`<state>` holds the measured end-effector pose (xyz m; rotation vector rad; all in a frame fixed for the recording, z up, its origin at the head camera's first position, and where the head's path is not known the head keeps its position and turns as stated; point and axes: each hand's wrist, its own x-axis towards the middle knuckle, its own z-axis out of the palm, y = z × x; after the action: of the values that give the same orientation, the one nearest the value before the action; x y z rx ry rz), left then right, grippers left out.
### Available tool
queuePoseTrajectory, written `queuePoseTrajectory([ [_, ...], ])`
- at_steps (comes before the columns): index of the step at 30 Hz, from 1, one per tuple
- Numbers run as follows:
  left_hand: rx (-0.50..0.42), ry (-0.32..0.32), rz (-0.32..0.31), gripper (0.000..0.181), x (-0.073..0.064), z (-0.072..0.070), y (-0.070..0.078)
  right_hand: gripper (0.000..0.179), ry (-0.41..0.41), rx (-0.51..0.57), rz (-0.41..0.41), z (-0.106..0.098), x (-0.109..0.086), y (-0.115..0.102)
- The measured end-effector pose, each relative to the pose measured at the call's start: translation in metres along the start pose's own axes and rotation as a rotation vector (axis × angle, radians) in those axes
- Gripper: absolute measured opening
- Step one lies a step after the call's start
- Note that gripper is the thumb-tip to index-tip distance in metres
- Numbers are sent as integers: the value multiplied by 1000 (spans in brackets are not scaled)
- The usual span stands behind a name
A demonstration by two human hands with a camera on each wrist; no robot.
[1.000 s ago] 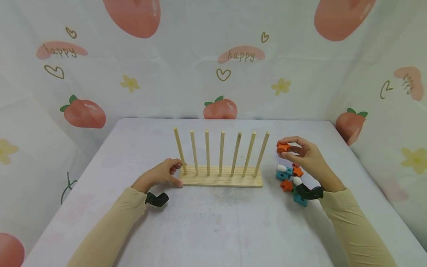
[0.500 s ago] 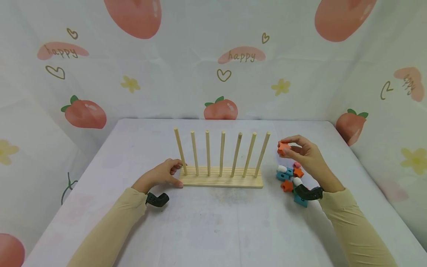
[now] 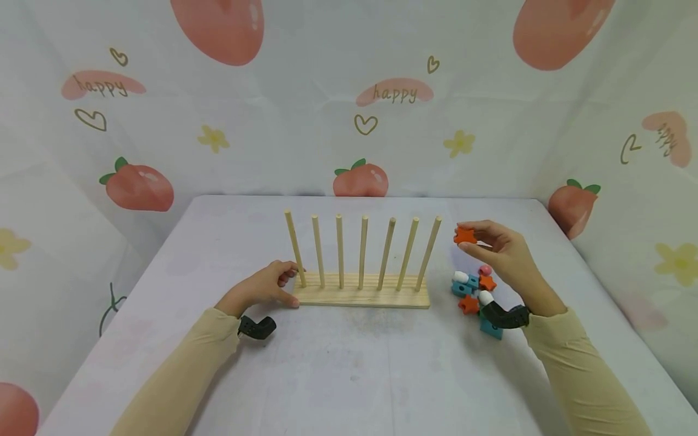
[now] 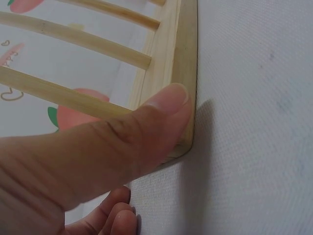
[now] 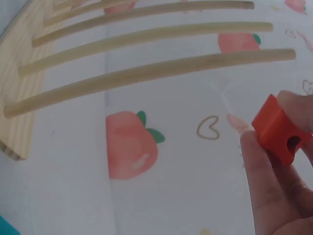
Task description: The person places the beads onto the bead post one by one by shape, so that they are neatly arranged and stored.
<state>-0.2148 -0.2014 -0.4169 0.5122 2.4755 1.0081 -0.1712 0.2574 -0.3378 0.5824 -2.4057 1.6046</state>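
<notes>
An orange star-shaped bead (image 3: 465, 235) is pinched between thumb and fingers of my right hand (image 3: 501, 248), held in the air to the right of the pegs. In the right wrist view a hole shows in the orange bead (image 5: 279, 131). My left hand (image 3: 264, 284) grips the left end of a wooden peg stand (image 3: 365, 295), thumb at the front edge and fingers behind. The left wrist view has that thumb (image 4: 168, 100) pressed on the corner of the base. Several bare upright pegs (image 3: 362, 251) rise in a row from the stand.
Below my right hand lies a pile of beads: orange stars (image 3: 468, 304), blue blocks (image 3: 491, 329), a pink bead (image 3: 485, 270) and white pieces (image 3: 460, 277). The white tabletop (image 3: 349, 375) meets a fruit-printed cloth (image 3: 283, 151) behind.
The orange star bead has been turned in my right fingers and raised very slightly. My left hand and the peg stand stay in place.
</notes>
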Motion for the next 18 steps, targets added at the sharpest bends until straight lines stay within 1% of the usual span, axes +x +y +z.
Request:
queuePoseTrajectory([
  [3,6,1,2,67,0,0,0,35,43,-25,1,1,0,-6],
  [7,10,-1,3,68,1,0,0,39,85,-5,-4,2,-1,-15],
  [9,9,-2,5,68,0,-1,0,38,104,26,-8,2,-1,-20],
  [14,1,-8,20,68,1,0,0,33,155,154,-13,6,-3,-33],
  [16,-4,-8,21,68,1,1,-1,32,166,195,-35,8,-2,-39],
  [18,-3,-8,22,68,0,1,-1,33,164,213,-68,10,-1,-46],
])
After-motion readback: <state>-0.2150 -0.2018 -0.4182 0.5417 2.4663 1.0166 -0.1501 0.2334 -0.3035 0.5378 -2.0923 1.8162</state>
